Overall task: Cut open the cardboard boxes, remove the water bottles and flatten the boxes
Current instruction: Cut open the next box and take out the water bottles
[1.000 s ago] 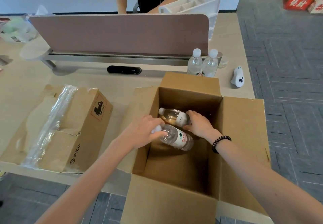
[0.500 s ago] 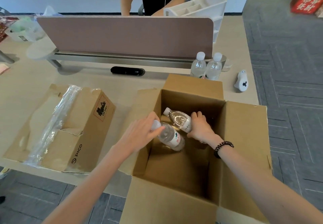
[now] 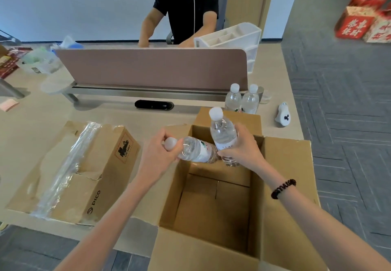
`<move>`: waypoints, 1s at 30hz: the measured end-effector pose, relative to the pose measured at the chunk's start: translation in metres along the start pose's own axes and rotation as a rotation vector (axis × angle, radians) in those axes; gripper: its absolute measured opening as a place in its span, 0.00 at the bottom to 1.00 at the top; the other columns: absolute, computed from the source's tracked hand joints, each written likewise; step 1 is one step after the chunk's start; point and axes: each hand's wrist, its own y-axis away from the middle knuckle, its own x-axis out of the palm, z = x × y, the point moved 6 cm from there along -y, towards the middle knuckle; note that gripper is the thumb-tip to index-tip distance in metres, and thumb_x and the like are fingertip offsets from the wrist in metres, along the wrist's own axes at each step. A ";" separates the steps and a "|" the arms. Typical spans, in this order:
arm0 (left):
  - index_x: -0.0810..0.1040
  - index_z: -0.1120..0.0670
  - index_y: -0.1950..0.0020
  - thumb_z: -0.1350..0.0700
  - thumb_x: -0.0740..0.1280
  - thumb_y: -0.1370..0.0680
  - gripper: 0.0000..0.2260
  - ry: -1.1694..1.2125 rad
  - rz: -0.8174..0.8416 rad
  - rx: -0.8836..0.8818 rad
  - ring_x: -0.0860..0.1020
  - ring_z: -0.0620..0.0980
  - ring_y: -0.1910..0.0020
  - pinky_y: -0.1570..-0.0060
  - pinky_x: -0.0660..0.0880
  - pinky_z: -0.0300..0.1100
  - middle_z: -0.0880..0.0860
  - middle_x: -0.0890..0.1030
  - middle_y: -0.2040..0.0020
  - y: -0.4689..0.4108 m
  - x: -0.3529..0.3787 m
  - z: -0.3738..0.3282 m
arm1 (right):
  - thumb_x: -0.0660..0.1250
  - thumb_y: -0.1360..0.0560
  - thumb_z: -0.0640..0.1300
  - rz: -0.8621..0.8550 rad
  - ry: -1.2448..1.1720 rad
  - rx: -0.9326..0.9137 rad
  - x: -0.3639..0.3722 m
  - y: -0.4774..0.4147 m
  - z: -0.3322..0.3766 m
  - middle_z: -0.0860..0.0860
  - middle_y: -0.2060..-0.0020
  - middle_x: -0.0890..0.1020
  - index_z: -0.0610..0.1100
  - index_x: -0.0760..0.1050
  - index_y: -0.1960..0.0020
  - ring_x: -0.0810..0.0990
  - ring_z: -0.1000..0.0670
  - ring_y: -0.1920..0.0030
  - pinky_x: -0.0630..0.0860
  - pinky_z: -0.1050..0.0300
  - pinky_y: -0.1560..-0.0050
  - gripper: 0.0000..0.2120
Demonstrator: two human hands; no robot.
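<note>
Left hand (image 3: pixel 156 156) curls round a sideways bottle (image 3: pixel 196 151) by its neck — right hand (image 3: pixel 243 150) grips an upright bottle (image 3: pixel 222 131), nearer the standing pair (image 3: pixel 233 99) beyond the box (image 3: pixel 285 175).

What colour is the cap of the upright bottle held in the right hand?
White. The cap shows best in the head view.

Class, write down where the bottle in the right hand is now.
Head view, right of centre: the right hand holds the upright bottle above the far side of the open box, beside the sideways bottle in the left hand.
</note>
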 end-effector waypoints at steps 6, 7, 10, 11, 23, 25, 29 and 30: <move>0.71 0.56 0.57 0.54 0.72 0.24 0.11 0.112 -0.160 -0.038 0.83 0.52 0.68 0.75 0.75 0.34 0.56 0.80 0.60 -0.024 -0.025 -0.032 | 0.82 0.41 0.49 -0.049 -0.121 -0.106 -0.032 -0.027 0.046 0.56 0.50 0.78 0.51 0.71 0.43 0.78 0.55 0.50 0.78 0.57 0.52 0.31; 0.71 0.56 0.57 0.54 0.71 0.23 0.11 0.126 -0.195 -0.035 0.83 0.53 0.68 0.75 0.74 0.33 0.57 0.80 0.60 -0.029 -0.031 -0.038 | 0.82 0.41 0.50 -0.050 -0.138 -0.120 -0.037 -0.032 0.053 0.55 0.50 0.79 0.51 0.71 0.42 0.78 0.56 0.50 0.78 0.58 0.52 0.32; 0.70 0.58 0.59 0.55 0.71 0.23 0.12 0.164 -0.293 -0.027 0.82 0.58 0.68 0.76 0.72 0.32 0.61 0.78 0.60 -0.045 -0.044 -0.053 | 0.82 0.41 0.50 -0.080 -0.125 -0.167 -0.048 -0.047 0.067 0.55 0.53 0.77 0.49 0.70 0.46 0.77 0.59 0.53 0.71 0.65 0.59 0.30; 0.69 0.60 0.58 0.55 0.71 0.23 0.13 0.167 -0.319 -0.020 0.82 0.59 0.68 0.76 0.72 0.32 0.63 0.78 0.60 -0.051 -0.047 -0.057 | 0.83 0.41 0.49 -0.092 -0.126 -0.173 -0.052 -0.052 0.071 0.54 0.53 0.76 0.48 0.70 0.47 0.75 0.59 0.54 0.69 0.67 0.60 0.30; 0.69 0.54 0.59 0.50 0.71 0.24 0.13 0.023 -0.245 0.029 0.81 0.52 0.66 0.70 0.80 0.45 0.52 0.78 0.63 -0.133 -0.003 -0.031 | 0.80 0.41 0.52 -0.241 -0.051 -0.048 -0.019 -0.123 0.034 0.55 0.52 0.73 0.52 0.68 0.48 0.70 0.51 0.47 0.72 0.53 0.49 0.29; 0.70 0.52 0.58 0.48 0.71 0.24 0.13 -0.060 -0.212 0.053 0.80 0.49 0.66 0.68 0.81 0.47 0.49 0.78 0.63 -0.147 0.007 -0.024 | 0.80 0.40 0.51 -0.249 -0.017 -0.049 -0.011 -0.130 0.027 0.55 0.52 0.71 0.51 0.67 0.46 0.69 0.51 0.46 0.73 0.53 0.50 0.29; 0.67 0.50 0.60 0.47 0.70 0.25 0.14 -0.125 -0.150 0.082 0.79 0.50 0.67 0.63 0.78 0.55 0.48 0.78 0.65 -0.174 0.026 -0.007 | 0.77 0.39 0.52 -0.233 0.011 0.043 0.010 -0.145 0.005 0.53 0.52 0.73 0.51 0.66 0.47 0.73 0.50 0.49 0.75 0.52 0.55 0.28; 0.67 0.50 0.60 0.47 0.71 0.26 0.14 -0.134 -0.128 0.079 0.79 0.51 0.67 0.63 0.77 0.55 0.47 0.78 0.65 -0.182 0.032 -0.001 | 0.77 0.38 0.52 -0.226 0.034 0.057 0.015 -0.149 -0.001 0.53 0.52 0.73 0.51 0.66 0.47 0.74 0.50 0.50 0.75 0.52 0.56 0.27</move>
